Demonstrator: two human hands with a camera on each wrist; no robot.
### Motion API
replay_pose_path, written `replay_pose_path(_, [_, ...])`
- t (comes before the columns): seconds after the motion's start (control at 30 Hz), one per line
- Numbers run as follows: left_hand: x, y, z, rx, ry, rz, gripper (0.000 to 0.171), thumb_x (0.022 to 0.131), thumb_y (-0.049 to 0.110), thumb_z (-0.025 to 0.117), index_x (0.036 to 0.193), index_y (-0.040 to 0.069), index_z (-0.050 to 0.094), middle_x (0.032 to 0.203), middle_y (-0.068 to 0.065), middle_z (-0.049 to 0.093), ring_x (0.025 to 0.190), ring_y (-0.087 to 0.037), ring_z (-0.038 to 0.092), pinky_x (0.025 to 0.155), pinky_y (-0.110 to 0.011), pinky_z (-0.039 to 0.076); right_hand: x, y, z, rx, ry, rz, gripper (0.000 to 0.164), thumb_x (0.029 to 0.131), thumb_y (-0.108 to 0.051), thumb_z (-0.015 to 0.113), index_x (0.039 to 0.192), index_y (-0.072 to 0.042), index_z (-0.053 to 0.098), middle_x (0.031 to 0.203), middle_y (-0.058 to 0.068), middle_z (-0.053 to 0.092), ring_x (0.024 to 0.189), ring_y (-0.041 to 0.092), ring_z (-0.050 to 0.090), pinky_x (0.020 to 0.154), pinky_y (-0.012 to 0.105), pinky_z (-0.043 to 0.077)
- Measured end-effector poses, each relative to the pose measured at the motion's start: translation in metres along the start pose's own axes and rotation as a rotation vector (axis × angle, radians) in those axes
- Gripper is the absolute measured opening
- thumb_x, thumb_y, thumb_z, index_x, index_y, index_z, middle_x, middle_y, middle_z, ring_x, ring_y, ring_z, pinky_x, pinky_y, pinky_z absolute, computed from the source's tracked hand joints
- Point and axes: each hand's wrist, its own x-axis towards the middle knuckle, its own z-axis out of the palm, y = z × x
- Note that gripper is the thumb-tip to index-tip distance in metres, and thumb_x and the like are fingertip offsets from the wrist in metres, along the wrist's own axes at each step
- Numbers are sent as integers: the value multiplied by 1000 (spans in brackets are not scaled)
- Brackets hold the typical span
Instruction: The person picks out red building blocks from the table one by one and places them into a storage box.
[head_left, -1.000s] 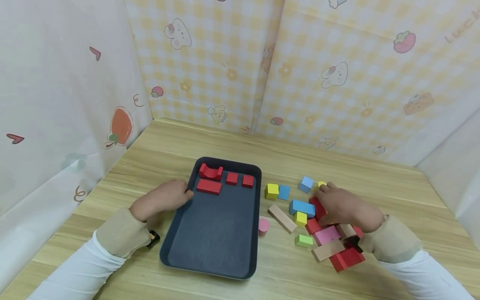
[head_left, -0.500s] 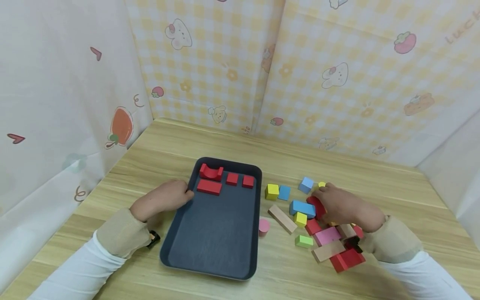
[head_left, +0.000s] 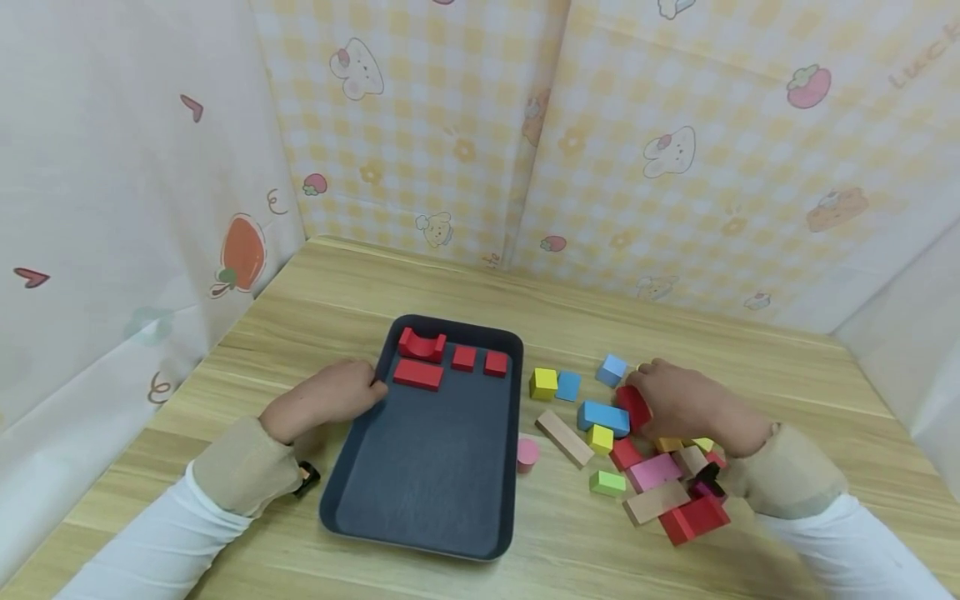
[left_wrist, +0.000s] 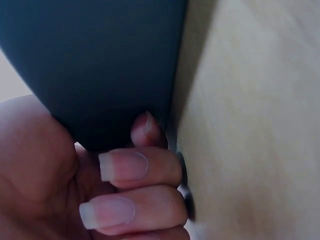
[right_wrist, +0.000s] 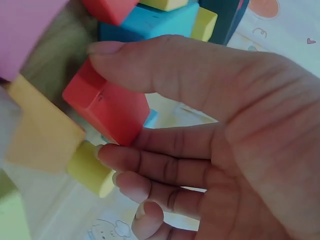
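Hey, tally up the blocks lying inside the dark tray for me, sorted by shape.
Red block with a curved cut-out: 1
Long red rectangular block: 1
Small squarish red blocks: 2
Total in the dark tray: 4

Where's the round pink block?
In the head view, the round pink block sits on the table, just right of the tray, left of the nearest plain wooden block.

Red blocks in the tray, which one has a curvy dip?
The red block in the far left corner of the tray; the other three are straight-edged.
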Motion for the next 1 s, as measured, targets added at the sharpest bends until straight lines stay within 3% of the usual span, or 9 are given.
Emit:
replay_pose_path(0.4, [3,-2,1,10,4,-8,32,92,19,40,61,13,44,56,-1,42,47,-13,37,49,-28,34,-1,1,-24,-49,57,-18,57,63,-33,79,107,-2,60,86,2,56,77,19,48,58,32,48])
replay_pose_path(0.57, [3,-2,1,9,1,-9,32,92,19,40,61,13,44,55,-1,42,47,-13,36,49,-28,33,0,-2,-39,-57,81,-70,54,65,-36,78,104,-3,61,83,1,56,72,16,47,57,29,46])
replay_pose_path(0.83, [2,-1,1,4,-5,-13,32,93,19,40,61,13,44,55,-1,41,47,-13,36,49,-28,33,4,-23,-55,-92,98,-85,40,67,-42,75,89,-11,60,73,-4,52,65,13,46,53,26,43])
replay_pose_path(1.0, [1,-1,1,6,-4,-1,33,93,19,40,61,13,44,55,0,41,47,-13,35,50,-28,33,12,-40,-60,-138,119,-121,41,69,-50,70,83,-13,59,71,-6,53,64,12,47,51,25,43])
